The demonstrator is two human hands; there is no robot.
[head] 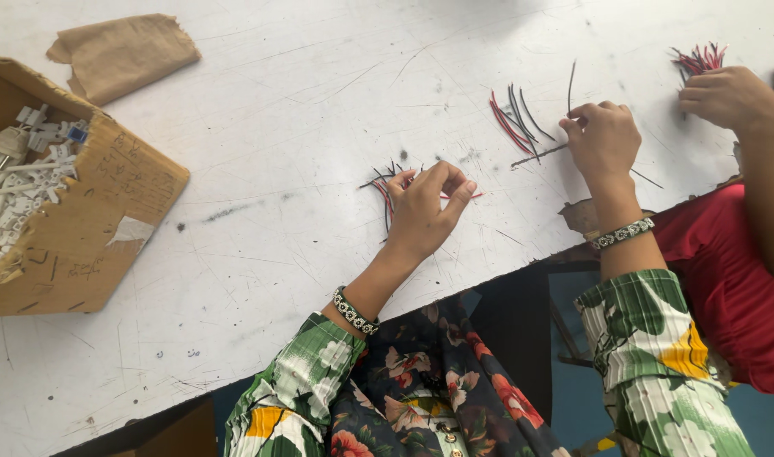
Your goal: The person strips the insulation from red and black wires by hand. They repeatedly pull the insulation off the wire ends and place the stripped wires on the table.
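Left hand [425,211]; brown cardboard box [91,228] beyond

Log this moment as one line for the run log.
left hand: pinching wires | right hand: holding single black wire | loose wires between | co-worker's hand on another bundle

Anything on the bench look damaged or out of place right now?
The cardboard box at the left is worn: its wall is torn and scuffed, and a loose piece of brown cardboard lies apart above it. The white table is scratched and spotted. The wires lie loose, not spilled.
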